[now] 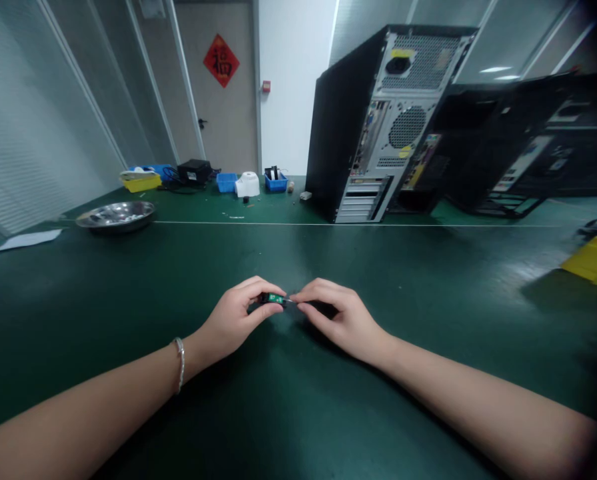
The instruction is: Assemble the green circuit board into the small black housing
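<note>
My left hand [238, 317] and my right hand [336, 317] meet over the middle of the green table [298, 413]. Between their fingertips sits a small green and black part [273, 299], like a tiny circuit board. The left hand's thumb and fingers pinch its left end. The right hand's fingers are curled and pinched at its right end, where a thin metal tip shows. Both wrists rest low near the tabletop. A silver bracelet circles my left wrist.
A black computer tower [378, 127] stands at the back, with more open cases [508, 147] to its right. A metal bowl [116, 215] lies at the far left, a yellow bin [596, 260] at the right edge, blue and yellow trays [227, 182] along the rear.
</note>
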Demonstrator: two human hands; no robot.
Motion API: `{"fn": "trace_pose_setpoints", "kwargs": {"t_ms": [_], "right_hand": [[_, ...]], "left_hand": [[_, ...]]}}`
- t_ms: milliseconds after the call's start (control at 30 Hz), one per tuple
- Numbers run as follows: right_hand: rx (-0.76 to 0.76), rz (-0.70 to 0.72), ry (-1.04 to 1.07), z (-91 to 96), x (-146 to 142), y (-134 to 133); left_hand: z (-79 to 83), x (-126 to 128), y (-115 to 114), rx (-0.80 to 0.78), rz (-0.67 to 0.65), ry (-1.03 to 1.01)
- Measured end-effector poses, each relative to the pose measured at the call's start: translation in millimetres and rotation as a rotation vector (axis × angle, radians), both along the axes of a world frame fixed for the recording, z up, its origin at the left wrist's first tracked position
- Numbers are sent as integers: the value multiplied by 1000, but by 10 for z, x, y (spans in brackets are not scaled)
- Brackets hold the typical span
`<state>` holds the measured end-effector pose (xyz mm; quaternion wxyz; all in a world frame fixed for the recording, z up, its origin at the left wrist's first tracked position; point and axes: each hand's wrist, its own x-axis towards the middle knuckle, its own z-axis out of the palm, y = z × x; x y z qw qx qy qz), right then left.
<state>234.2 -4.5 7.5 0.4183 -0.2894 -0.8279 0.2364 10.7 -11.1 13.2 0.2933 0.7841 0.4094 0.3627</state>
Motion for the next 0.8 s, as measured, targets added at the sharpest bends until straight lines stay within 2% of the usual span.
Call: {"fn": "trace_pose_setpoints", "kwargs": {"t_ms": [100, 233, 467, 800], "right_hand": [[3, 20, -5, 3, 1, -2], [6, 30, -1, -6, 2, 2], [7, 34, -10, -6, 3, -3], [21, 43, -23, 3, 6, -2]], "left_hand": [[0, -6, -6, -18, -10, -13], [-23, 2, -11, -57, -20, -127], [-5, 42, -22, -275, 6, -323], [9, 25, -7, -383, 16, -369]]}}
